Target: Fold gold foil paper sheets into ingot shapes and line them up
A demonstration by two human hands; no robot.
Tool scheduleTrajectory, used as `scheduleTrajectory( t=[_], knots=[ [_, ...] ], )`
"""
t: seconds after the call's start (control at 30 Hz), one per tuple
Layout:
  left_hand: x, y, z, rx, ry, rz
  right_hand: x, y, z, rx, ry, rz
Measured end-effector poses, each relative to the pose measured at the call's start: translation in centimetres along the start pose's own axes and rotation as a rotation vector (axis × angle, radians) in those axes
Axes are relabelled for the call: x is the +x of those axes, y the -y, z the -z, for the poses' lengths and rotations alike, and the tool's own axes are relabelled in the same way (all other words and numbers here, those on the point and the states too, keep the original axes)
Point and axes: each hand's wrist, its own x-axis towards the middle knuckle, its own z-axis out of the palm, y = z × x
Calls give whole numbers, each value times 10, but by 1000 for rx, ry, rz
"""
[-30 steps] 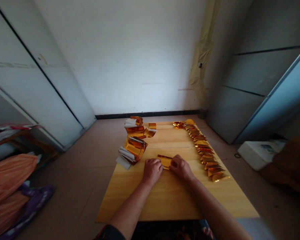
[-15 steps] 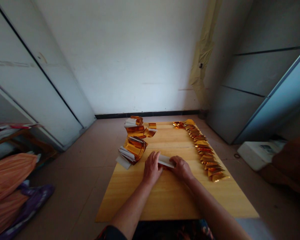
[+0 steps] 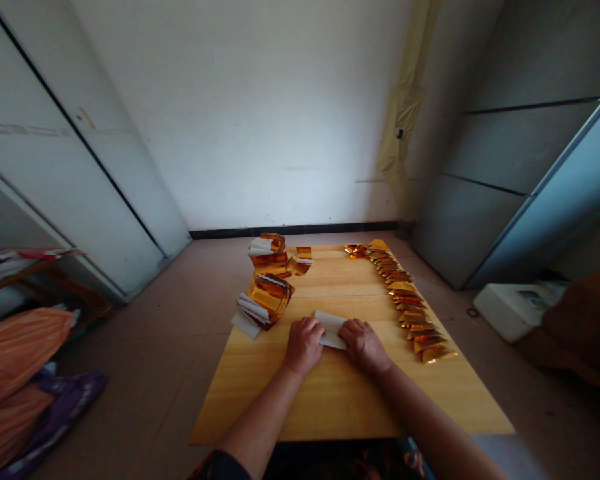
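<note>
**Q: Locate the work item relative to the hands.**

A: A white paper sheet point(image 3: 331, 329) lies flat on the wooden tabletop point(image 3: 330, 407), between the left hand point(image 3: 304, 345) and the right hand point(image 3: 364, 345). Its left part passes under the left hand's fingers, and its right part meets the right hand's fingers. Its far end projects beyond both hands.

**Q: State the condition of each hand.**

A: Both hands are palm-down with the fingers close together, and both rest on the sheet. The left hand lies nearly flat, while the right hand is slightly arched. Neither shows a clear pinch, so whether either hand grips the sheet cannot be determined. The two hands are close together but not touching.

**Q: List the items adjacent to the work area.**

A: To the left of the left hand, just out of contact, sits the nearer bundle of gold foil sheets point(image 3: 267, 301), with white paper ends showing on its left side. A white paper slip point(image 3: 245, 325) lies beneath that side. Farther along the table's left side is the farther bundle of gold foil sheets point(image 3: 270, 257). To the right of the right hand, a row of folded gold foil pieces point(image 3: 410, 300) runs from near to far along the table's right side. It stands well apart from the sheet.

**Q: Identify items beyond the table.**

A: An orange cloth point(image 3: 13, 360) lies on the floor to the left, and a white box point(image 3: 515, 307) stands on the floor to the right.
</note>
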Motion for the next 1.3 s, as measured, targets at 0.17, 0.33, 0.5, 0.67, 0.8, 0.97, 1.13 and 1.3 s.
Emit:
scheduleTrajectory(
  t=[0.17, 0.33, 0.5, 0.67, 0.8, 0.97, 1.13, 1.3],
  knots=[
    [-6, 2, 10, 25, 69, -81, -8, 2, 4, -40, -1, 76],
    [-8, -1, 22, 54, 71, -147, -14, 2, 3, -27, -43, 109],
    [-3, -3, 24, 82, 133, -176, -17, -1, -1, -10, -49, 137],
    [-4, -4, 24, 111, 153, -188, -19, 1, 3, 19, -49, 151],
    [-8, -5, 28, 124, 151, -214, -21, 5, 7, 15, -36, 166],
    [-12, -9, 26, 137, 112, -200, -21, 0, -1, 78, -85, 142],
    [-18, -13, 25, 147, 110, -179, -12, -8, -10, 306, -166, -2],
    [-25, -15, 25, 143, 103, -162, 1, -6, -7, 318, -63, -141]
  ],
)
